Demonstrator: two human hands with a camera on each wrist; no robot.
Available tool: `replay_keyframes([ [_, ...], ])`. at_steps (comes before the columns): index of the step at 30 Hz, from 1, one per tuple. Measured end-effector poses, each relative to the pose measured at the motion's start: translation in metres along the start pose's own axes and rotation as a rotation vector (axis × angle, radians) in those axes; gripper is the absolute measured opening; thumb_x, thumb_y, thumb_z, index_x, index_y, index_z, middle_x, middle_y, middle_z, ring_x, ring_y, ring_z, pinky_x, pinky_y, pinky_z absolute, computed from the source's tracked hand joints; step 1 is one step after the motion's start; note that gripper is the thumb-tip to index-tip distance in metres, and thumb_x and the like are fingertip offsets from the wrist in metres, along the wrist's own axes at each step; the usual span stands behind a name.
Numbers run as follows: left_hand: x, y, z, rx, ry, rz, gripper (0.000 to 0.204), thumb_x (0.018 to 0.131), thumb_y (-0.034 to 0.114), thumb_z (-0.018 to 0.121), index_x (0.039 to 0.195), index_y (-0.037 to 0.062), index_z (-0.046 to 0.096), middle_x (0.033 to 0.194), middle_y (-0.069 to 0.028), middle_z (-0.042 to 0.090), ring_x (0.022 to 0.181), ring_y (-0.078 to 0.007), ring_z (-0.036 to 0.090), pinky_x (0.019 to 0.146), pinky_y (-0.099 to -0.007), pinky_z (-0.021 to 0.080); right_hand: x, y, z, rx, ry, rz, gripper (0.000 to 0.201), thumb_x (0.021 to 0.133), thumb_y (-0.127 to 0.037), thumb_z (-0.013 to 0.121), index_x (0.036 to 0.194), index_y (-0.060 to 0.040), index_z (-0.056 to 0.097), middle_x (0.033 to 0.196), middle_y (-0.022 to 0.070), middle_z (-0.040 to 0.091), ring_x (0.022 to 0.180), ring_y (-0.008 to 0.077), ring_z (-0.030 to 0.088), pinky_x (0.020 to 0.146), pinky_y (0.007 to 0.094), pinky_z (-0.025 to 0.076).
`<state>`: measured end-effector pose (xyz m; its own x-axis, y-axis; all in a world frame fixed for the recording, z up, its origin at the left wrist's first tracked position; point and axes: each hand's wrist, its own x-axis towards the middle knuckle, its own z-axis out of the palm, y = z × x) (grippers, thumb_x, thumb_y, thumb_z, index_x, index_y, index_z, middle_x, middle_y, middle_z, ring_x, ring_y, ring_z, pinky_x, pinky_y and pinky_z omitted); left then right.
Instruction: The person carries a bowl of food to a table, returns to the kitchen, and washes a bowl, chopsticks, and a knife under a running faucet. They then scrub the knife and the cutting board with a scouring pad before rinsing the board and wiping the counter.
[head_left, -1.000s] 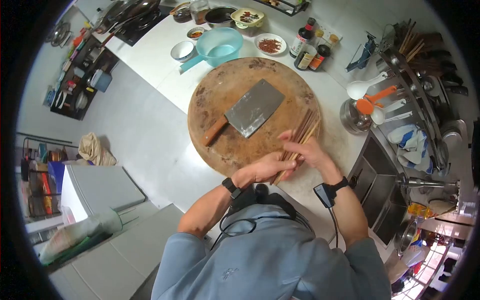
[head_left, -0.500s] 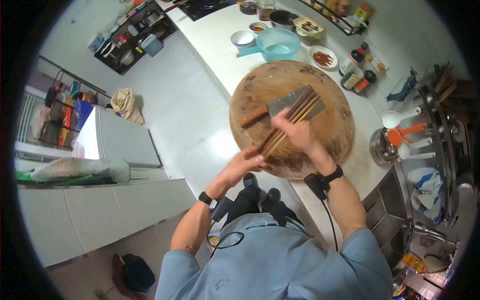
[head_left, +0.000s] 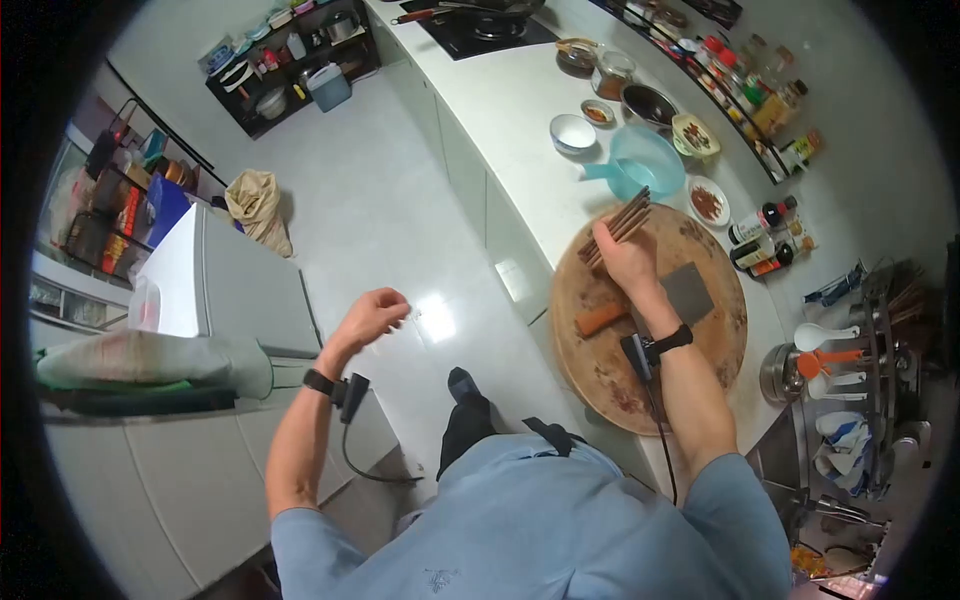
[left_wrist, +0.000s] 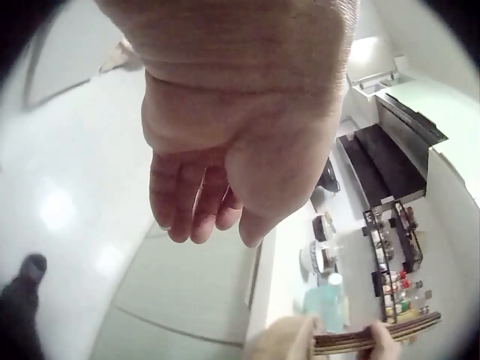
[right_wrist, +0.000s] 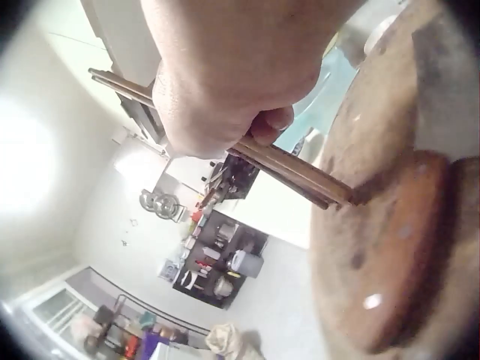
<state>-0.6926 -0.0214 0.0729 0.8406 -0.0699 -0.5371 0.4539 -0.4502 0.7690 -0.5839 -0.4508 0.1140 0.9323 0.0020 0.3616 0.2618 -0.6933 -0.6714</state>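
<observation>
My right hand (head_left: 630, 265) grips a bundle of several dark wooden chopsticks (head_left: 627, 218) above the far left part of a round wooden chopping board (head_left: 600, 375). In the right wrist view, the chopsticks (right_wrist: 296, 171) pass through the curled fingers and stick out on both sides. A cleaver lies flat on the board, its blade (head_left: 690, 295) partly behind my right forearm and its wooden handle (head_left: 600, 319) toward the left. Off to the left, over the floor, my left hand (head_left: 372, 316) hangs loosely curled and holds nothing; the left wrist view shows its bare palm (left_wrist: 262, 142).
Beyond the board, a light blue plastic dipper (head_left: 640, 178) stands beside a white bowl (head_left: 573, 134) and a plate of dried red chillies (head_left: 708, 202). Sauce bottles (head_left: 765, 240) line the wall. Ladles (head_left: 825, 360) hang at the right. A fridge (head_left: 240, 280) stands left.
My left hand has let go of the chopsticks and moved away left, over the floor. My right hand has carried the bundle toward the board's far left side. The head view has swung left.
</observation>
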Motion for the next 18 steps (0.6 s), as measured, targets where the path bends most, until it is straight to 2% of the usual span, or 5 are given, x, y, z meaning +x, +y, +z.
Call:
replay_keyframes([
  [2, 0.015, -0.017, -0.052, 0.177, 0.074, 0.039, 0.027, 0.091, 0.024, 0.069, 0.104, 0.0003, 0.068, 0.095, -0.0118, 0.071, 0.085, -0.0228, 0.069, 0.075, -0.0365, 0.055, 0.016, -0.038, 0.023, 0.211, -0.019, 0.045, 0.025, 0.091, -0.024, 0.068, 0.083, 0.0, 0.07, 0.071, 0.0129, 0.07, 0.071, 0.0242, 0.072, 0.064, 0.0404, 0.054],
  [4, 0.028, -0.041, -0.09, 0.903, 0.368, 0.445, 0.028, 0.087, 0.023, 0.073, 0.1, -0.0004, 0.067, 0.094, -0.0173, 0.069, 0.087, -0.0338, 0.068, 0.077, -0.0458, 0.054, 0.025, -0.063, 0.061, 0.332, -0.113, 0.227, 0.028, 0.09, -0.026, 0.069, 0.085, 0.0014, 0.07, 0.07, 0.0102, 0.07, 0.068, 0.018, 0.069, 0.065, 0.0373, 0.053],
  [6, 0.04, -0.052, -0.11, 1.076, 0.314, 0.512, 0.028, 0.084, 0.023, 0.076, 0.095, 0.0003, 0.065, 0.092, -0.0196, 0.066, 0.09, -0.0399, 0.066, 0.079, -0.0509, 0.052, 0.035, -0.076, 0.103, 0.357, -0.347, 0.439, 0.031, 0.087, -0.029, 0.072, 0.087, 0.0022, 0.07, 0.075, 0.0071, 0.07, 0.069, 0.0154, 0.066, 0.064, 0.0335, 0.054],
  [14, 0.094, -0.02, -0.078, -0.42, -0.25, 0.117, 0.044, 0.103, 0.037, 0.06, 0.128, 0.0003, 0.062, 0.116, -0.0121, 0.069, 0.107, -0.022, 0.067, 0.09, -0.0375, 0.056, 0.069, -0.131, 0.248, 0.695, -0.871, 0.609, 0.023, 0.085, -0.024, 0.071, 0.081, -0.0017, 0.069, 0.064, 0.0036, 0.062, 0.047, 0.0091, 0.052, 0.042, 0.0264, 0.038],
  [18, 0.137, -0.018, -0.08, -0.765, -0.458, 0.019, 0.041, 0.106, 0.035, 0.056, 0.131, 0.0019, 0.056, 0.115, -0.0139, 0.068, 0.099, -0.0234, 0.07, 0.085, -0.0358, 0.06, 0.102, -0.124, 0.315, 0.796, -0.959, 0.662, 0.022, 0.086, -0.022, 0.07, 0.081, -0.0005, 0.07, 0.062, 0.0037, 0.061, 0.044, 0.0088, 0.047, 0.039, 0.0264, 0.031],
])
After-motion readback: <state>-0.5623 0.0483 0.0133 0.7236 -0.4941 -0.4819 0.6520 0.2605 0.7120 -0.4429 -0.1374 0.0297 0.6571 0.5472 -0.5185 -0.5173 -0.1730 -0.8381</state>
